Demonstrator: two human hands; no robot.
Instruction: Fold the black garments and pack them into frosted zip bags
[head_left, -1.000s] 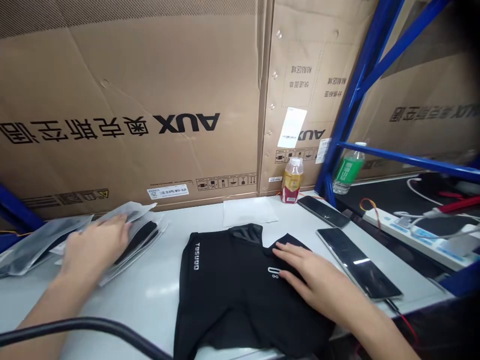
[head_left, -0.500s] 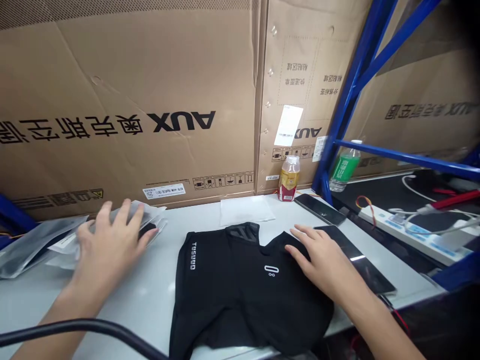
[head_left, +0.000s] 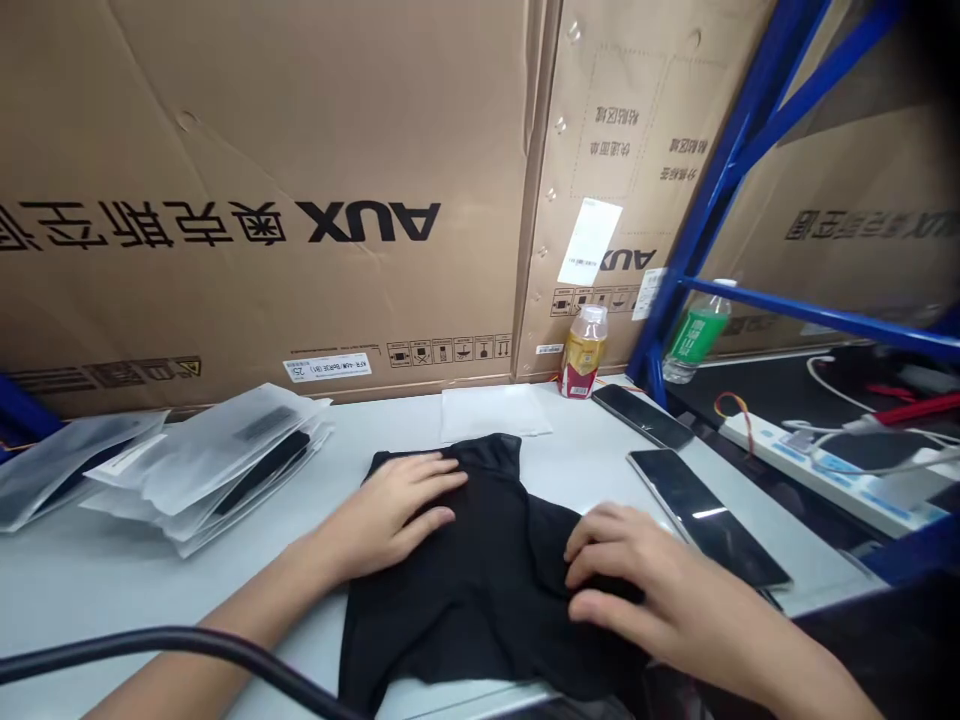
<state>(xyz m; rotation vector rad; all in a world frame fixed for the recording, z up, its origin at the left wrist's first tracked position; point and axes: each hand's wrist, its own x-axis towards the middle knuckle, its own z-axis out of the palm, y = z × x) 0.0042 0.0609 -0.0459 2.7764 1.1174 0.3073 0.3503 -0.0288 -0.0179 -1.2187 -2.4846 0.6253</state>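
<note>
A black garment (head_left: 480, 560) lies spread on the white table, its right part folded over so that no white print shows. My left hand (head_left: 397, 515) rests on its upper left part, fingers apart and holding nothing. On the garment's right part is my right hand (head_left: 637, 590), its fingers bent over the cloth in a grip. Frosted plastic bags (head_left: 210, 450) with dark contents are stacked to the left of my left hand.
Behind the white table (head_left: 292, 610) stand large cardboard boxes (head_left: 255, 130). A small bottle (head_left: 583, 352), a flat clear bag (head_left: 495, 412), a phone (head_left: 641, 415) and a dark tablet-like device (head_left: 705, 515) lie around the garment. A black cable (head_left: 187, 645) crosses the foreground.
My left hand has moved right from the plastic bags onto the garment. My right hand has come nearer and its fingers have curled. The garment's right part has been folded inward, hiding the white print.
</note>
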